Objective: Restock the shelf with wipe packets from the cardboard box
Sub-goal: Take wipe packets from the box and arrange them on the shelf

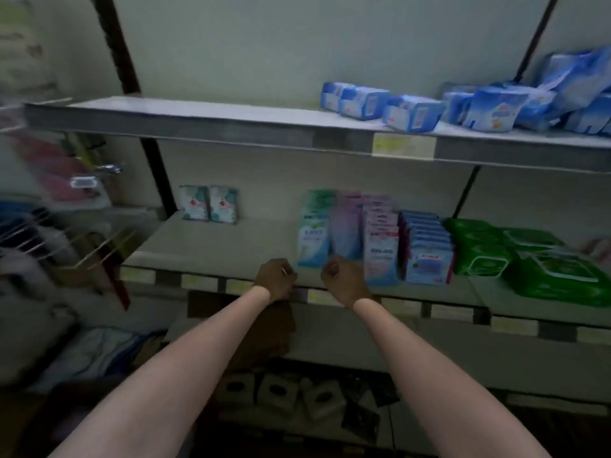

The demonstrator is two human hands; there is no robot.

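Wipe packets (209,203): two upright, left on shelf (211,242).

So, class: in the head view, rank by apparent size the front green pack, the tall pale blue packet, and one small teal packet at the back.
1. Green pack, though nearest the camera.
2. Pale blue packet.
3. Teal packet, farthest back.

A single head-worn wide-angle camera looks forward and slightly down at a grey metal store shelf (211,239), close enough that both forearms stretch from the bottom edge to the shelf's front lip. The upper shelf (198,122) crosses the frame's top third. Edges bend and blur, especially on the left.
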